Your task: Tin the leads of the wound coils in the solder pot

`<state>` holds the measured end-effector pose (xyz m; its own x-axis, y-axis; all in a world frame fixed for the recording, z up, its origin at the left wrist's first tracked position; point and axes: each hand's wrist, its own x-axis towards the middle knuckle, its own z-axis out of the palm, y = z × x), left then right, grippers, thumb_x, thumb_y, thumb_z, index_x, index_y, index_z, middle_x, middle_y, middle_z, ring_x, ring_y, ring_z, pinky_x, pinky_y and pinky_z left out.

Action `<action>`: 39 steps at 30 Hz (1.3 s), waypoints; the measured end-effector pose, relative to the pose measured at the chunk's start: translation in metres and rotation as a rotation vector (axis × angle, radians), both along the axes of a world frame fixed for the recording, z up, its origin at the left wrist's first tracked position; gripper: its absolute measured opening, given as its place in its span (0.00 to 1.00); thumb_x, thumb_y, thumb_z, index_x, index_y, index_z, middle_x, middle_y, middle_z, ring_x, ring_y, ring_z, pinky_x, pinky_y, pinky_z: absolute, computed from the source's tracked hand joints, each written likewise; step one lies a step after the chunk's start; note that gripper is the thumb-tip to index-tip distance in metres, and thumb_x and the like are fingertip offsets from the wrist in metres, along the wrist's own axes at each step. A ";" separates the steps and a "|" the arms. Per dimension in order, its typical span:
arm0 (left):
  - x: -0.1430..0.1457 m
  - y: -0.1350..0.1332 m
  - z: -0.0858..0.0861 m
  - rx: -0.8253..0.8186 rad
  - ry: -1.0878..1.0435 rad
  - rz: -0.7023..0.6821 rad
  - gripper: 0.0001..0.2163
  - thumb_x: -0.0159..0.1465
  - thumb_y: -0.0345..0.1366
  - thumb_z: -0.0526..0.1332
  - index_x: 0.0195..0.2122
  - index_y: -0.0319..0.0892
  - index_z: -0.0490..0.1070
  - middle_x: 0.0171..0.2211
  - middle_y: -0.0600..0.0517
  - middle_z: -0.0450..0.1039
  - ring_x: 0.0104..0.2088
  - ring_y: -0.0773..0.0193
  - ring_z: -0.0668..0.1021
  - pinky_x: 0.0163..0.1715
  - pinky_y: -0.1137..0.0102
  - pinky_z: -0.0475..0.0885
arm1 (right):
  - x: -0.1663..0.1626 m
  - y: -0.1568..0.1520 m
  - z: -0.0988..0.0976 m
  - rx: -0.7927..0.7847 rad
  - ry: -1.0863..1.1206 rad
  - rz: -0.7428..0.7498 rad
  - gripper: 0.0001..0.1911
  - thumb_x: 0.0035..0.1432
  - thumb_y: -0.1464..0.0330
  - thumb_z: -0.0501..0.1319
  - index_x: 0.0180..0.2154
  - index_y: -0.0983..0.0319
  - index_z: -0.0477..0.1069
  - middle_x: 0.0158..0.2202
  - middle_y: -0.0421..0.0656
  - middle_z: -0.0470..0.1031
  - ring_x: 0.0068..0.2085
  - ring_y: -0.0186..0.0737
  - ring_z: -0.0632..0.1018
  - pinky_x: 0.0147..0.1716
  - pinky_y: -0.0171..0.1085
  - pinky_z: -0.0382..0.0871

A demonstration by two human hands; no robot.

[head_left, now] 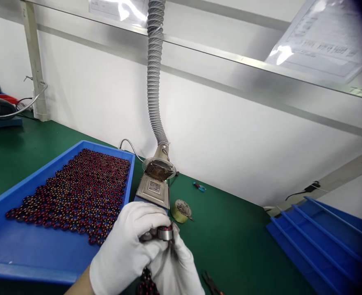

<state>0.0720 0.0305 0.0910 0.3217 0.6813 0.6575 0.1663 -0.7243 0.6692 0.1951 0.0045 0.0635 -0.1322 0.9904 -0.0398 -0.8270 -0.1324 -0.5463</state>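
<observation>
Both hands wear white gloves and meet low in the middle of the view. My left hand (128,246) is curled over a small ring-shaped coil with a metal band (165,232), pinching it at the top. My right hand (176,268) sits underneath, fingers closed around the same coil and a cluster of dark red coils (146,282) that hangs below. A blue tray (30,254) to the left holds several dark red wound coils (79,190) laid flat in rows.
A solder pot (154,190) sits under a grey fume hose (155,82) just behind the hands. A small yellow tin (181,211) is beside it. Stacked blue trays (322,241) lie at right. Pliers (211,283) rest on the green mat.
</observation>
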 end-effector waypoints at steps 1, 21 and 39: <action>0.001 0.000 0.000 0.012 -0.026 -0.007 0.17 0.50 0.24 0.63 0.41 0.46 0.71 0.41 0.52 0.74 0.44 0.60 0.73 0.46 0.62 0.69 | 0.000 0.000 -0.001 0.003 -0.014 0.000 0.12 0.42 0.61 0.69 0.32 0.55 0.77 0.37 0.37 0.78 0.41 0.33 0.76 0.47 0.32 0.66; -0.004 0.001 0.007 -0.683 -0.399 -0.306 0.11 0.48 0.21 0.57 0.24 0.42 0.76 0.29 0.55 0.75 0.29 0.70 0.74 0.26 0.78 0.67 | 0.012 0.009 -0.016 0.124 -0.333 -0.097 0.16 0.39 0.60 0.70 0.34 0.55 0.75 0.33 0.43 0.79 0.39 0.47 0.77 0.42 0.48 0.70; -0.011 -0.006 0.009 -0.389 -0.375 -0.161 0.10 0.52 0.23 0.60 0.25 0.46 0.76 0.30 0.55 0.75 0.39 0.64 0.74 0.42 0.74 0.67 | 0.019 0.019 -0.008 0.273 -0.616 -0.353 0.10 0.40 0.64 0.70 0.26 0.58 0.73 0.25 0.40 0.78 0.27 0.40 0.79 0.27 0.37 0.75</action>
<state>0.0607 0.0245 0.1001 0.2340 0.8582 0.4569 -0.2269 -0.4087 0.8840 0.2138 0.0237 0.0550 0.1608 0.9551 0.2488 -0.3298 0.2896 -0.8985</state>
